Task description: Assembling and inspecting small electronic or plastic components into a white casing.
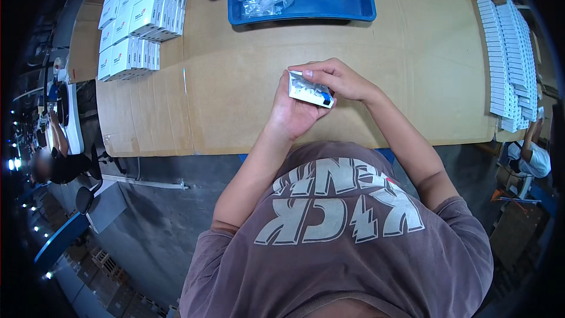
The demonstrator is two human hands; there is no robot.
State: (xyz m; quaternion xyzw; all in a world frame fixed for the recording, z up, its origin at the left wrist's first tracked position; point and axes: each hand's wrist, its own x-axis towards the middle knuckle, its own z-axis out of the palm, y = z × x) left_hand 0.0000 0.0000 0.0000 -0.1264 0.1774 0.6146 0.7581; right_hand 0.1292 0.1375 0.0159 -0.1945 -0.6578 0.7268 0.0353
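Head view: you are holding a small white box (310, 89) over the cardboard-covered table (235, 100), just in front of your chest, and by my reading you are closing or loading it, with a blue piece showing at its near corner. Your left hand (292, 112) is cupping it from below, fingers curled around it, while your right hand (338, 78) is arching over, fingertips pinching its top edge. Next move likely needs a firm press on the flap; stacked boxes (138, 17) are sitting well apart.

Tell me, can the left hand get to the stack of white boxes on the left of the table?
Probably yes. The cardboard-covered table between the left hand and the white boxes is bare, but that hand is holding a small white box with the right hand.
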